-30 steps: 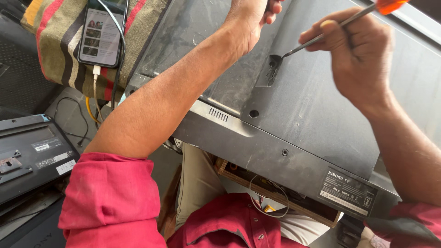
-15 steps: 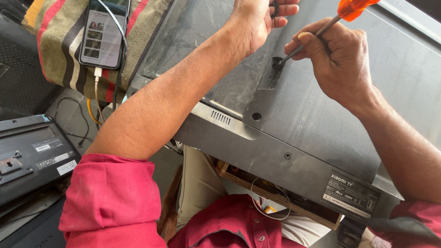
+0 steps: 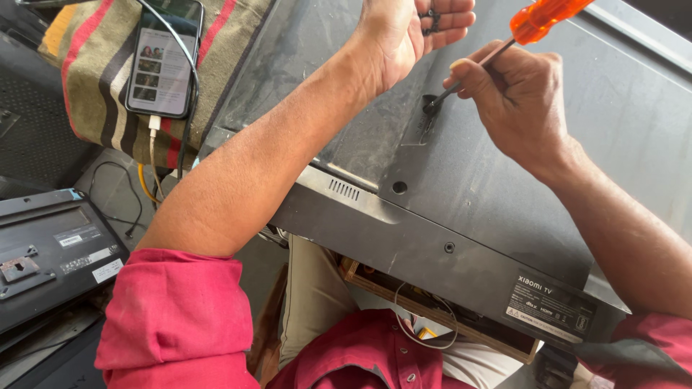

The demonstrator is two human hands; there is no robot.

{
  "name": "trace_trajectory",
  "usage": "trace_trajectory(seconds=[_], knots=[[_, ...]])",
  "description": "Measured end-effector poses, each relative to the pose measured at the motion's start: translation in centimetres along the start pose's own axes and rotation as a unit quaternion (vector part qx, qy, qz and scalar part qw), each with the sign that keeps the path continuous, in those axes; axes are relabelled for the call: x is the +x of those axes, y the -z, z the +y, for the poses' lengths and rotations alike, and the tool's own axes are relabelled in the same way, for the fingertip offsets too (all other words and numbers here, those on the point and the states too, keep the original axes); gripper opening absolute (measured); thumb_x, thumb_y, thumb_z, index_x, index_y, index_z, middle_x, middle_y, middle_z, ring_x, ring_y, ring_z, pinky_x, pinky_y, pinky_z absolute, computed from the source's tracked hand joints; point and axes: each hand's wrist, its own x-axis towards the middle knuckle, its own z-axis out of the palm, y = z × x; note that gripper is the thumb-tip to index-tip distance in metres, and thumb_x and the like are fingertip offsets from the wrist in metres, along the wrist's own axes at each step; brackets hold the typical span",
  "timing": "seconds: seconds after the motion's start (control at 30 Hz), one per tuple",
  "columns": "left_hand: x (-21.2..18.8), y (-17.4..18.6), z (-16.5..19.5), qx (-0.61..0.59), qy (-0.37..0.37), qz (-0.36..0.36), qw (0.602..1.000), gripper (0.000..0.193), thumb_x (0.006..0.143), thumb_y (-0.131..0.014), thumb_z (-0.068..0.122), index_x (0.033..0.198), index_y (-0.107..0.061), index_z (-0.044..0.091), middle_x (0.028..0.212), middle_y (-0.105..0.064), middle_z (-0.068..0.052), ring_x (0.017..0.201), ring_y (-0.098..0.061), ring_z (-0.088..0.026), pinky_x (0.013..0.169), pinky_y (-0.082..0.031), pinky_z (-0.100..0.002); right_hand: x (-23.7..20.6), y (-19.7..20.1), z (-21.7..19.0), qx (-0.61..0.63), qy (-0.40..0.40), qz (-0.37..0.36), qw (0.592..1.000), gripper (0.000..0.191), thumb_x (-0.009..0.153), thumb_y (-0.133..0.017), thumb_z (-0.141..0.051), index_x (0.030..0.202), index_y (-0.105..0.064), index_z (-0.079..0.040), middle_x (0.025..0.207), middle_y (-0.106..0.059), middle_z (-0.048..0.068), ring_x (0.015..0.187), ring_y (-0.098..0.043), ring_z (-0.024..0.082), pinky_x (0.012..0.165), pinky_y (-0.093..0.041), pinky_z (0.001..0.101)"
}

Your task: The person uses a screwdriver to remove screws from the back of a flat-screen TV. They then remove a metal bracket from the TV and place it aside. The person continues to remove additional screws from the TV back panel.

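Dusty dark-grey flat TV back panel (image 3: 504,187) is lying face-down. Right hand (image 3: 522,101) is pinching an orange-handled screwdriver (image 3: 504,39), tip in a recess near panel's far edge. Left hand (image 3: 411,29), fingers curled round small dark screws (image 3: 431,18). Phone (image 3: 162,57) is charging on striped cloth (image 3: 94,94) by the left edge.

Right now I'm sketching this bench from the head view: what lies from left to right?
Black device → charging phone on striped cloth → left hand → right hand holding orange-handled screwdriver.
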Motion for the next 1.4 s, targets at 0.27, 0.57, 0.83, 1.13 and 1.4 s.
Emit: trace_trajectory(seconds=[0.27,0.57,0.83,1.13,1.4], knots=[[-0.3,-0.1,0.2,0.026,-0.009,-0.018,0.999,0.060,0.106,-0.025,0.032,0.119,-0.063,-0.013,0.112,-0.073,-0.030,0.111,-0.073,-0.036,0.104,-0.059,-0.048,0.8,1.4,-2.7,-0.047,-0.100,-0.035,0.993,0.017,0.105,-0.063,-0.012,0.104,-0.072,0.002,0.095,-0.077,0.013,0.082,-0.072,0.020,0.073,-0.056,0.0352],[0.3,0.4,0.0,-0.023,-0.012,-0.008,1.000,0.038,0.107,-0.034,0.022,0.099,-0.053,-0.010,0.114,-0.073,-0.036,0.114,-0.073,-0.044,0.107,-0.057,-0.055,1.3,1.7,-3.6,-0.022,-0.134,-0.057,0.989,0.019,0.106,-0.060,-0.013,0.112,-0.073,0.000,0.093,-0.076,0.014,0.083,-0.072,0.021,0.074,-0.058,0.0337],[-1.0,-0.7,0.8,0.041,-0.021,-0.020,0.999,0.033,0.081,-0.041,-0.008,0.105,-0.062,-0.020,0.120,-0.067,-0.034,0.118,-0.069,-0.042,0.112,-0.054,-0.054,1.1,1.8,-2.5,0.055,-0.060,-0.080,0.993,0.017,0.109,-0.059,-0.010,0.111,-0.071,0.001,0.106,-0.076,0.012,0.099,-0.075,0.016,0.084,-0.063,0.0289],[-1.1,-1.4,1.0,0.047,0.004,0.017,0.999,0.029,0.093,-0.043,-0.009,0.115,-0.061,-0.015,0.115,-0.070,-0.028,0.112,-0.072,-0.037,0.104,-0.060,-0.045,0.5,1.5,-1.4,0.095,-0.049,-0.078,0.991,0.016,0.112,-0.060,-0.010,0.115,-0.071,0.001,0.102,-0.075,0.012,0.098,-0.074,0.018,0.086,-0.064,0.0290],[-1.0,-1.2,1.0,0.064,0.006,0.031,0.997,0.030,0.102,-0.047,0.009,0.115,-0.061,-0.013,0.114,-0.070,-0.027,0.109,-0.073,-0.033,0.100,-0.062,-0.043,1.2,2.0,-2.8,0.168,-0.001,-0.127,0.978,0.021,0.109,-0.052,-0.010,0.119,-0.065,0.003,0.108,-0.072,0.008,0.107,-0.071,0.015,0.094,-0.059,0.0289]])
